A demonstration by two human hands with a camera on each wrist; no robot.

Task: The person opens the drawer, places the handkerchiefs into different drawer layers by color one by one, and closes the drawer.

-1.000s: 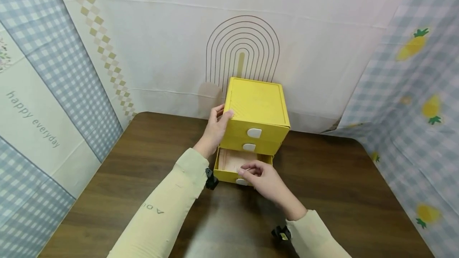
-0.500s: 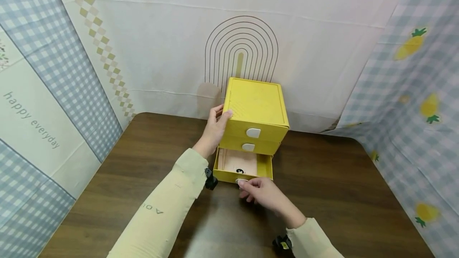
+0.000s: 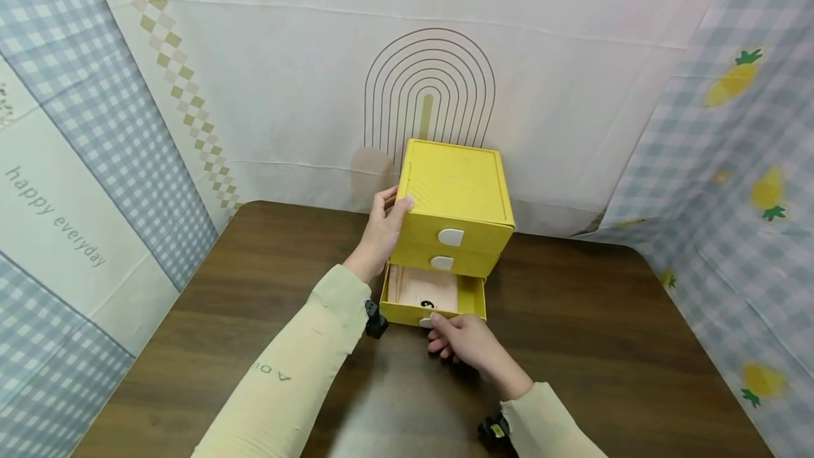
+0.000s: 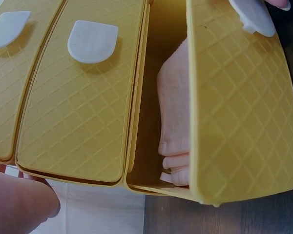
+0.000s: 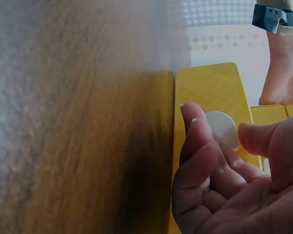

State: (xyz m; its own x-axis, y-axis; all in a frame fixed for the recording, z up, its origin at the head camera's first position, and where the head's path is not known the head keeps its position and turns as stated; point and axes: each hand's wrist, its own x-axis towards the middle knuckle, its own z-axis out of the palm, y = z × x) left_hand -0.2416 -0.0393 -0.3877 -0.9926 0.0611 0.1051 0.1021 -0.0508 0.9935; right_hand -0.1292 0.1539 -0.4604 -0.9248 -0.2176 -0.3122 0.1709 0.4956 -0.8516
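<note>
At the open bottom drawer facing the person, right hand pinches its tab.

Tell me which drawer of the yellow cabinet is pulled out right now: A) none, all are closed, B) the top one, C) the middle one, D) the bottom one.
D: the bottom drawer stands out from the yellow cabinet with pale cloth showing inside, the right hand at its white handle, while the two drawers above sit flush.
</note>
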